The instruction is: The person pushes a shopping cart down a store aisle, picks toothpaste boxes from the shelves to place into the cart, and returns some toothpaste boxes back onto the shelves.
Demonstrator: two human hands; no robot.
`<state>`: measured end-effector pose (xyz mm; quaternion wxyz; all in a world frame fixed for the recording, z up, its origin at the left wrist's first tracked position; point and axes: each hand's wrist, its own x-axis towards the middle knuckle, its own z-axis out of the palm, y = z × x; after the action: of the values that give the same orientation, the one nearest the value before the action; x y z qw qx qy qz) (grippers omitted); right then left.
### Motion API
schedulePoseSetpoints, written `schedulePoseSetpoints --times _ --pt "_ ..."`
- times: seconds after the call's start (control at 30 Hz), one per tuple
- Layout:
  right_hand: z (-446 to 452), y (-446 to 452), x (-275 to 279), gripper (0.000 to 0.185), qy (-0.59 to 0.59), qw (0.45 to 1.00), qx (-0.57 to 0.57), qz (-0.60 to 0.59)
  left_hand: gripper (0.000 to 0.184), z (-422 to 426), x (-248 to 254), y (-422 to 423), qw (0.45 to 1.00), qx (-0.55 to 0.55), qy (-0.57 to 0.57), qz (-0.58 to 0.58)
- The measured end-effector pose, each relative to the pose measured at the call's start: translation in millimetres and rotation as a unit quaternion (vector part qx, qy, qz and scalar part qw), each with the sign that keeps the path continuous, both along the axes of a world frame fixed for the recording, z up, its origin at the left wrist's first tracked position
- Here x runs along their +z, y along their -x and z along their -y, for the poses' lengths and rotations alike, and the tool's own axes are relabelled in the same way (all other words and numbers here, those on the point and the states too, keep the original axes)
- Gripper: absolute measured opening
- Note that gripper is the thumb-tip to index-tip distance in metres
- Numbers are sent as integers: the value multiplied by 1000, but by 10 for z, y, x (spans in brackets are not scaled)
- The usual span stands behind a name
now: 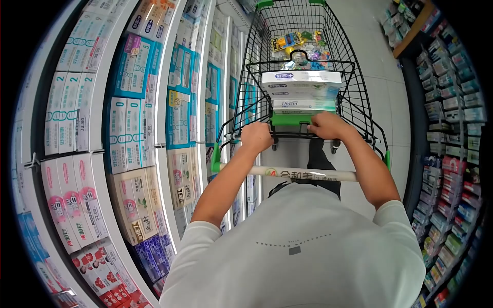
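A black wire shopping cart [361, 97] with green corner pieces stands in front of me. My forearms reach over its pale handle bar [246, 170]. My left hand [257, 137] is closed at the left of the cart's rear wire frame, its fingertips partly hidden. To the right, my right hand [327, 126] is closed on the same frame, beside a green panel [290, 119]. Between and just beyond my hands, several boxes are stacked in the cart's near section: a white box [301, 77] on top and a box marked "Doctor" [303, 104] lower down.
Deeper in the cart lie colourful packaged goods [303, 49]. Shelves [159, 118] of boxed goods with price tags run close along the left. Racks of small hanging packages [447, 128] line the right. Tiled floor [393, 97] shows right of the cart.
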<state>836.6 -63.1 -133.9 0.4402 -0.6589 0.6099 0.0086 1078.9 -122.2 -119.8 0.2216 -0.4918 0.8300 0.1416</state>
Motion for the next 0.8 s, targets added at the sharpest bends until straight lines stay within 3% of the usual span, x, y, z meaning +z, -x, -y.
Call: schedulePoseSetpoints --times 0.37,0.67,0.8 --pt "1208 760 -170 36 7 1000 13 -2 26 1111 -42 765 998 51 -27 20" --pt "2037 1112 -459 35 74 997 6 27 17 2010 -224 1066 1000 11 7 -3" --pt "2378 1164 -457 33 27 999 -7 28 19 2364 -314 1138 1000 7 -6 26"
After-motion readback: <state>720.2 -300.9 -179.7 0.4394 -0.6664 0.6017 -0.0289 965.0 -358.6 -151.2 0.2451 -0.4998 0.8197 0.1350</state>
